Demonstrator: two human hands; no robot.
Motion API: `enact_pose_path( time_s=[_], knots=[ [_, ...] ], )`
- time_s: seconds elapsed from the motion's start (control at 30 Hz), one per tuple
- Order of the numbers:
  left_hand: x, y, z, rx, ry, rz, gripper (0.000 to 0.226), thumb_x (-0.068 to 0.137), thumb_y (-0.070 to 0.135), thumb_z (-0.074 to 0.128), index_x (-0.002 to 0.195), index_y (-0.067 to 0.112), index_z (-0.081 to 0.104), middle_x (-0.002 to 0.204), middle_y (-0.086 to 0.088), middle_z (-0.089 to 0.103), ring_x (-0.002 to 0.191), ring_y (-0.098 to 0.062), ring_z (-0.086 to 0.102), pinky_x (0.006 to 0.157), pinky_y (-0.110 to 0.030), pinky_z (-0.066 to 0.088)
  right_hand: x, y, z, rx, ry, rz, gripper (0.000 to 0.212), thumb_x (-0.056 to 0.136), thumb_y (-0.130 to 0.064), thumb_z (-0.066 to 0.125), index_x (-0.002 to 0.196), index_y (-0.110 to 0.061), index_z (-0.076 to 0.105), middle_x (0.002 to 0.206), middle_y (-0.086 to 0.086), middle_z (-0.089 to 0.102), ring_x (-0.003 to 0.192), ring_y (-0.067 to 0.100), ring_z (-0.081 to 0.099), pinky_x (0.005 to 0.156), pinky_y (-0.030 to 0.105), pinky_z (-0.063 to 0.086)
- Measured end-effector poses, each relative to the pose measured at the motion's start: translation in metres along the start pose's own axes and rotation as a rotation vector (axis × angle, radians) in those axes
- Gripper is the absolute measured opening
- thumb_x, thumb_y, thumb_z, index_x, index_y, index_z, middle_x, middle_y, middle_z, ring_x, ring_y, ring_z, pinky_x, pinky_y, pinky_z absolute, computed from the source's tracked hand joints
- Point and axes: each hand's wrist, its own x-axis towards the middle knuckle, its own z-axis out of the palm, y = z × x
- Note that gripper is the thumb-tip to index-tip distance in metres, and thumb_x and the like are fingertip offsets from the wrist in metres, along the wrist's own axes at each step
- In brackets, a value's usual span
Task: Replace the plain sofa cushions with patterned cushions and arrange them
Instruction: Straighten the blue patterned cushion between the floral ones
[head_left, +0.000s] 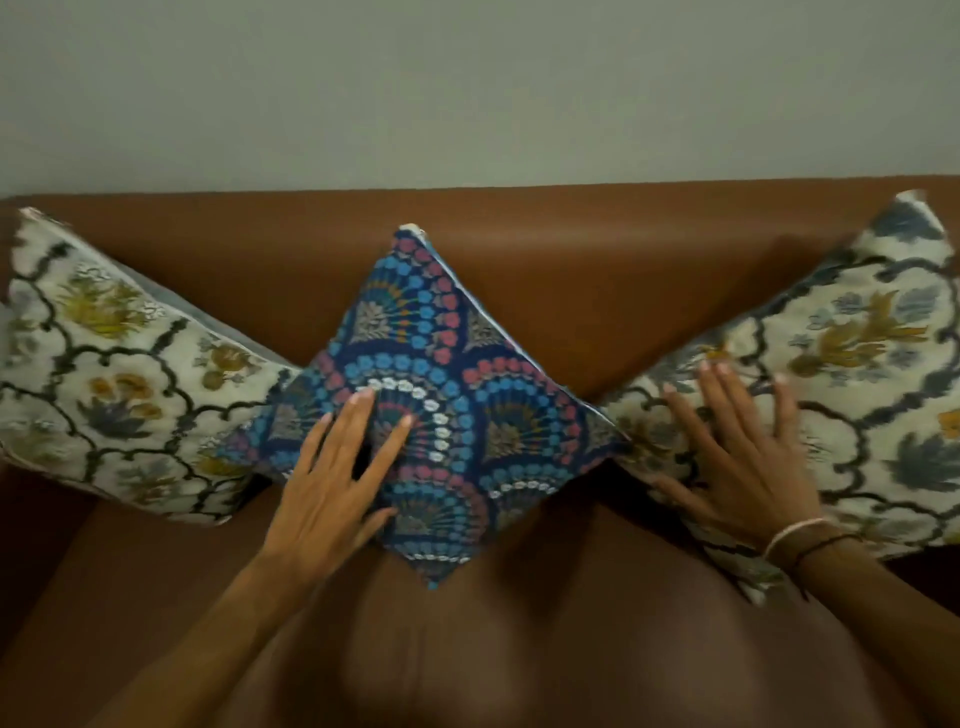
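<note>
Three patterned cushions lean against the back of a brown leather sofa (571, 260), each standing on a corner like a diamond. The middle one is a dark blue cushion (467, 374) with blue, pink and white fan motifs. My left hand (332, 478) lies flat on its lower left face, fingers spread. A cream floral cushion (114, 374) stands at the left and touches the blue one. Another cream floral cushion (857, 374) stands at the right. My right hand (737, 457) rests flat on its lower left part, fingers apart. No plain cushion is in view.
A pale grey-green wall (467, 88) rises behind the sofa back. The brown seat (493, 649) stretches below the cushions toward me. A bracelet and a dark band (800, 540) sit on my right wrist.
</note>
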Motion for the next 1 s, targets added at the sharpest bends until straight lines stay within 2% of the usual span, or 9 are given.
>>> enact_pose_path(
  time_s=[0.1,0.17,0.27,0.33,0.43,0.5,0.67,0.8,1.0],
  knots=[
    [-0.017,-0.067,0.005,-0.130,-0.081,-0.171,0.132,0.064,0.049,0.090,0.162,0.023,0.006,0.166,-0.025,0.004,0.151,-0.043,0.014,0.113,-0.062,0.031,0.032,-0.042,-0.016,0.150,-0.098,-0.002,0.120,0.075,-0.093,0.041,0.162,-0.016,0.013,0.163,0.024,0.029,0.149,0.040,0.032,0.122,0.066,0.013],
    [-0.012,-0.101,0.010,-0.199,-0.179,-0.233,0.142,0.063,0.056,0.088,0.158,0.032,-0.014,0.167,-0.021,0.000,0.149,-0.045,0.018,0.113,-0.062,0.034,0.061,-0.073,-0.019,0.337,-0.188,-0.080,0.133,0.068,-0.095,0.052,0.162,-0.016,0.002,0.163,0.021,0.030,0.147,0.038,0.036,0.122,0.057,0.025],
    [0.007,-0.123,0.020,-0.280,-0.232,-0.130,0.147,0.060,0.067,0.083,0.154,0.033,-0.025,0.164,-0.022,0.015,0.145,-0.042,0.027,0.113,-0.057,0.036,0.094,-0.113,-0.021,0.562,-0.352,-0.080,0.151,0.056,-0.091,0.067,0.159,-0.022,-0.019,0.165,0.015,0.023,0.144,0.034,0.036,0.118,0.052,0.037],
    [0.018,-0.128,0.026,-0.305,-0.200,-0.085,0.146,0.059,0.070,0.081,0.155,0.033,-0.024,0.154,-0.024,0.030,0.136,-0.041,0.038,0.106,-0.056,0.042,0.102,-0.129,-0.021,0.591,-0.371,0.004,0.155,0.055,-0.084,0.075,0.156,-0.025,-0.027,0.156,0.015,0.034,0.132,0.035,0.044,0.109,0.053,0.044],
    [0.019,-0.126,0.033,-0.325,-0.075,-0.061,0.149,0.055,0.055,0.090,0.157,0.035,-0.016,0.137,-0.024,0.043,0.117,-0.041,0.051,0.090,-0.056,0.051,0.095,-0.135,-0.023,0.560,-0.310,0.060,0.153,0.057,-0.073,0.083,0.159,-0.021,-0.017,0.135,0.017,0.049,0.113,0.037,0.054,0.093,0.052,0.051],
    [0.019,-0.122,0.033,-0.352,0.007,-0.015,0.140,0.060,0.052,0.087,0.159,0.032,-0.009,0.130,-0.021,0.045,0.110,-0.037,0.050,0.085,-0.054,0.052,0.087,-0.136,-0.027,0.553,-0.265,0.086,0.147,0.058,-0.069,0.085,0.162,-0.016,-0.005,0.130,0.019,0.054,0.107,0.038,0.058,0.086,0.051,0.053],
    [0.028,-0.118,0.028,-0.404,0.083,0.034,0.129,0.069,0.045,0.085,0.159,0.034,-0.007,0.128,-0.020,0.047,0.111,-0.033,0.048,0.093,-0.051,0.049,0.076,-0.133,-0.041,0.501,-0.128,0.110,0.129,0.063,-0.079,0.067,0.160,-0.015,0.011,0.114,0.019,0.060,0.088,0.037,0.062,0.068,0.048,0.056],
    [0.031,-0.116,0.026,-0.430,0.102,0.023,0.127,0.071,0.042,0.086,0.160,0.034,-0.006,0.131,-0.020,0.045,0.115,-0.035,0.049,0.097,-0.050,0.047,0.083,-0.128,-0.047,0.467,-0.101,0.109,0.126,0.066,-0.080,0.063,0.161,-0.015,0.011,0.117,0.020,0.059,0.091,0.037,0.060,0.072,0.049,0.055],
    [0.032,-0.117,0.026,-0.364,0.097,-0.001,0.134,0.063,0.035,0.092,0.161,0.029,0.001,0.130,-0.019,0.043,0.114,-0.036,0.048,0.093,-0.054,0.050,0.096,-0.130,-0.044,0.428,-0.176,0.131,0.127,0.067,-0.085,0.055,0.161,-0.014,0.007,0.131,0.024,0.055,0.105,0.042,0.059,0.084,0.054,0.055]
  ],
)
